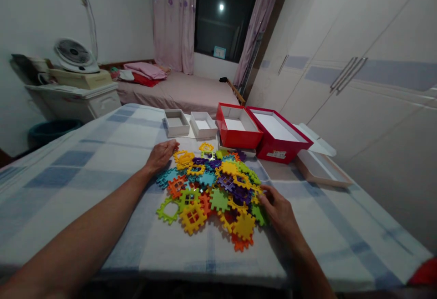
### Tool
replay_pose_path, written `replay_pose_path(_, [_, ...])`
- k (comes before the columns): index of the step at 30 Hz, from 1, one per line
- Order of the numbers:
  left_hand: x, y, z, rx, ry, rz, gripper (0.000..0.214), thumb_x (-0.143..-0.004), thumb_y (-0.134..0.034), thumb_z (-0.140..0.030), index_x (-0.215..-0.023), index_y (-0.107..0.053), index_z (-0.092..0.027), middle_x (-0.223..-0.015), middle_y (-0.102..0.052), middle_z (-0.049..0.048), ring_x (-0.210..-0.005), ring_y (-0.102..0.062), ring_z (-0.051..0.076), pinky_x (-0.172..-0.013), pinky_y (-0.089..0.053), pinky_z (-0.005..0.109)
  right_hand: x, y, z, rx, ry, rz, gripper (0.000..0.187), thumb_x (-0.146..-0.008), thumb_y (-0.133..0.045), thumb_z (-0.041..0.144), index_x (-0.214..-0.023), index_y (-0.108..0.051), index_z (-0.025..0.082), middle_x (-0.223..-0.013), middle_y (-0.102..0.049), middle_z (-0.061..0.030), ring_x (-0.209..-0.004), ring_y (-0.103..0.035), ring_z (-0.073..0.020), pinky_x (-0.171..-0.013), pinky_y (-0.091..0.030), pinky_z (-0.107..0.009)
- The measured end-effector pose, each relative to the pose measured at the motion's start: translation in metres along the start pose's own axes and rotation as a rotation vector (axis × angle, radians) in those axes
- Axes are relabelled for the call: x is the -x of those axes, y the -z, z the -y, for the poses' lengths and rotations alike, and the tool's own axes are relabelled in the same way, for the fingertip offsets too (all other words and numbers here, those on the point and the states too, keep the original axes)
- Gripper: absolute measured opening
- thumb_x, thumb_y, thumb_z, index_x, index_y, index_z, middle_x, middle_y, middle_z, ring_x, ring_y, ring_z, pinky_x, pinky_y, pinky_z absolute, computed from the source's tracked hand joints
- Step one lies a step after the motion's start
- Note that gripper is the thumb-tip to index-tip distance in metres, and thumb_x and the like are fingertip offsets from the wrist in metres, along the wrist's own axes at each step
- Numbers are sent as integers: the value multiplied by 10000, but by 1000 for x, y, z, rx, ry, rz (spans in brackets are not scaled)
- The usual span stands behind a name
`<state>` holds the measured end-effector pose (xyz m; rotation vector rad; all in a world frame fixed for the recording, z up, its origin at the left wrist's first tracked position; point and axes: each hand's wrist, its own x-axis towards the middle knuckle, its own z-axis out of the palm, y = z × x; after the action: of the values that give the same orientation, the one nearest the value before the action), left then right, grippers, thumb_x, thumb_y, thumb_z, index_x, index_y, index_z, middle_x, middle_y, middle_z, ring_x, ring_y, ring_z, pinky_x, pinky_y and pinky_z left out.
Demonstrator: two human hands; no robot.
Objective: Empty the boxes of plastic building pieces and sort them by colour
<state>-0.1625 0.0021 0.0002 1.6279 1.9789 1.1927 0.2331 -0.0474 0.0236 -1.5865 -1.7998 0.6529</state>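
A heap of several bright plastic interlocking tiles (pixel 213 190), yellow, green, orange, purple and teal, lies on the checked tablecloth (pixel 85 171). My left hand (pixel 161 154) rests palm down at the heap's far left edge, fingers loosely stretched and touching a yellow tile. At the heap's right edge my right hand (pixel 278 212) lies with fingers bent onto the tiles there. Whether it grips one I cannot make out.
Behind the heap stand two small white boxes (pixel 189 124), a red box (pixel 237 126) and its red lid (pixel 280 137), and a white tray (pixel 321 167) at the right. A fan (pixel 75 55), a bed and wardrobe doors surround the table.
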Motion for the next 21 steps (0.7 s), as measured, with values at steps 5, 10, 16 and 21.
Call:
replay_pose_path(5, [-1,0,-4,-29,4,6,579,-875,-241,-542,-957,-656,-147,-922,-702,91,-881,-635,201,-830,-465,291,-4,22,10,-213,-65,-181,444,-738,-553,489,-1054,-599,181,-808,-630,-45,-674,-561,-176,-605,-458,-292])
replay_pose_path(10, [-1,0,-5,-43,-5,20,539,-878,-247,-504,-951,-653,-157,-918,-702,88,-887,-636,202,-838,-459,291,-13,21,39,-368,18,3,397,-740,-572,501,-974,-617,185,-880,-660,-63,-754,-582,-192,-663,-479,-296])
replay_pose_path(16, [0,0,-3,-53,-18,28,579,-880,-222,-527,-968,-649,-148,-936,-702,98,-903,-638,211,-847,-460,300,-23,-12,44,-99,176,103,257,-754,-553,460,-825,-577,215,-964,-640,-44,-917,-567,-225,-786,-443,-326])
replay_pose_path(21, [-1,1,-4,-58,-18,40,562,-882,-231,-522,-969,-648,-156,-952,-700,98,-915,-635,213,-849,-457,300,-24,-15,38,-35,168,131,225,-782,-525,442,-820,-523,220,-843,-608,-19,-769,-551,-189,-711,-427,-302])
